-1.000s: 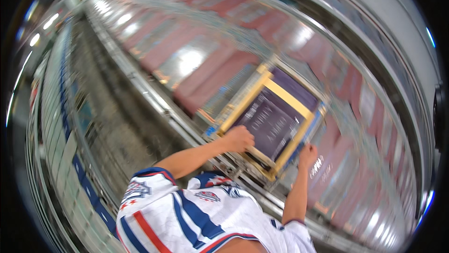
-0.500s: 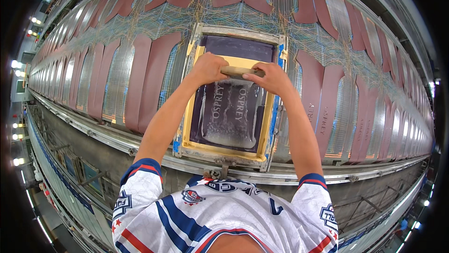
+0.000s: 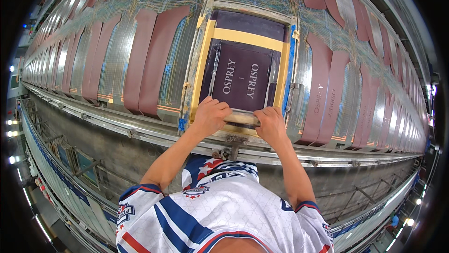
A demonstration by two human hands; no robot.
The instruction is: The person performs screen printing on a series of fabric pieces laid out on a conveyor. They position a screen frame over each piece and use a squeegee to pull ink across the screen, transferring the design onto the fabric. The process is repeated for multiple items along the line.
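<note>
Both hands grip a squeegee (image 3: 242, 119) with a pale wooden handle at the near end of a screen-printing frame (image 3: 208, 19). My left hand (image 3: 212, 117) is closed on the handle's left end, and my right hand (image 3: 271, 124) on its right end. Dark purple mesh (image 3: 240, 75) fills the frame, with two lines of light lettering in its middle. Yellow tape (image 3: 250, 39) borders the mesh, and blue tape (image 3: 291, 54) runs along the right rail. Thin streaks of wet, clear ink remain along both sides of the mesh. The squeegee's blade is mostly hidden.
Maroon fabric pieces (image 3: 140, 61) lie in rows on the long printing table (image 3: 110, 56), on both sides of the frame. A piece to the right (image 3: 320, 89) bears printed lettering. A metal rail (image 3: 322, 157) with bolts runs along the table's near edge, close to my body.
My hands have drawn the squeegee from the far part of the mesh to its near end. The pool of ink over the lettering is wiped away, leaving streaks at the sides.
</note>
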